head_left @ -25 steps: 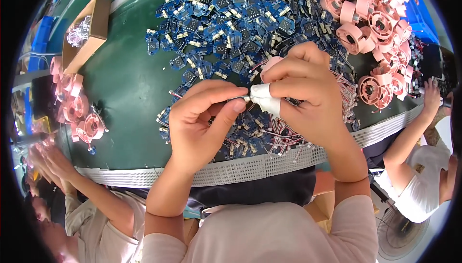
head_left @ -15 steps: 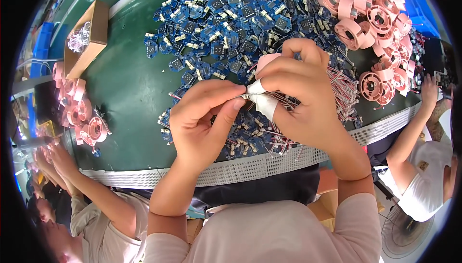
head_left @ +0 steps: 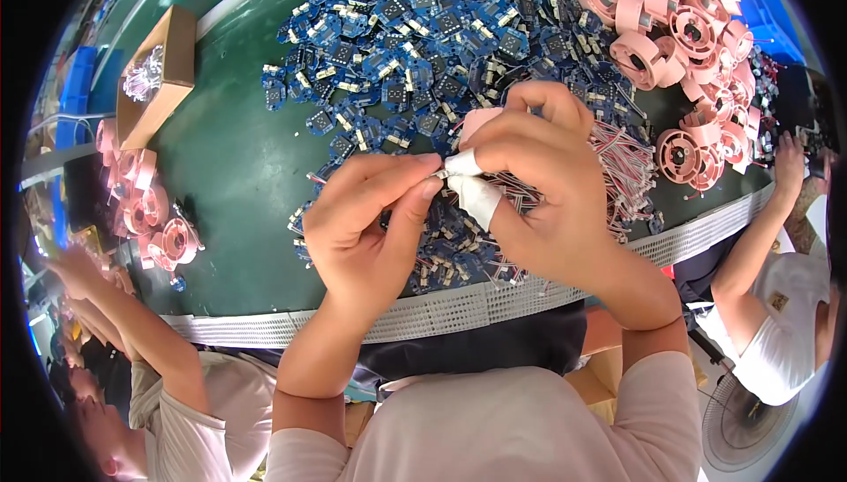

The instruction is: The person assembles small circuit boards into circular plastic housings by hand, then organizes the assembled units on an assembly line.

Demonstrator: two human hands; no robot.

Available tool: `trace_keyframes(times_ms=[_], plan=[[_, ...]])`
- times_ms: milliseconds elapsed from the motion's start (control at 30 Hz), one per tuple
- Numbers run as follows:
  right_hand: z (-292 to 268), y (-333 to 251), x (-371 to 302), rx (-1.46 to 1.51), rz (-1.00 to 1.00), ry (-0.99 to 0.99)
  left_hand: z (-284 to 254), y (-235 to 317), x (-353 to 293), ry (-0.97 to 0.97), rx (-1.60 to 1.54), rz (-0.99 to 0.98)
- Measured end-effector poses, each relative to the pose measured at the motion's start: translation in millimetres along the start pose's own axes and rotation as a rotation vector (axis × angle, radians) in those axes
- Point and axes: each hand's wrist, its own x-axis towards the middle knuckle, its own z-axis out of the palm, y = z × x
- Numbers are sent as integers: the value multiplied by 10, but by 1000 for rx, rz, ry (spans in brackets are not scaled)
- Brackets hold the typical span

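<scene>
My left hand point(head_left: 357, 239) pinches a small pale connector point(head_left: 444, 175) between thumb and forefinger. From the other side my right hand point(head_left: 556, 195), with white tape around its thumb and forefinger, closes on the same spot. The fingertips hide most of the connector, and whether it is joined to another piece cannot be seen. A pink plastic part point(head_left: 479, 122) shows just behind the right fingers; its hold is hidden. Beneath and beyond the hands lie blue circuit boards point(head_left: 415, 50). Red, white and black wire leads point(head_left: 618, 169) lie beside my right hand.
Pink ring-shaped housings point(head_left: 679, 50) are heaped at the far right, with a smaller group point(head_left: 150, 209) at left. A cardboard box point(head_left: 172, 76) stands on the green table point(head_left: 238, 173). White perforated edging point(head_left: 423, 328) borders the near side. Co-workers' arms point(head_left: 150, 332) show at both sides.
Both hands have shifted slightly left, still pinched together. The pink part behind the right fingers has moved along with them. The left co-worker's arm has swung away to the left.
</scene>
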Motion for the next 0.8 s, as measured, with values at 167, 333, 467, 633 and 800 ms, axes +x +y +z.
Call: trace_keyframes(times_ms=[167, 333, 467, 633, 800], plan=[[52, 22, -62, 273, 3, -47, 0, 12, -28, 71, 84, 50], [28, 39, -49, 322, -62, -62, -15, 74, -21, 62, 106, 118], [-117, -23, 92, 36, -180, 0, -196, 146, 22, 122, 149, 225], [-208, 55, 6, -185, -119, -84, -661, -104, 203, 725, -94, 82], [37, 37, -20, -267, -129, -227, -1050, -243, 267, 754, -114, 2]])
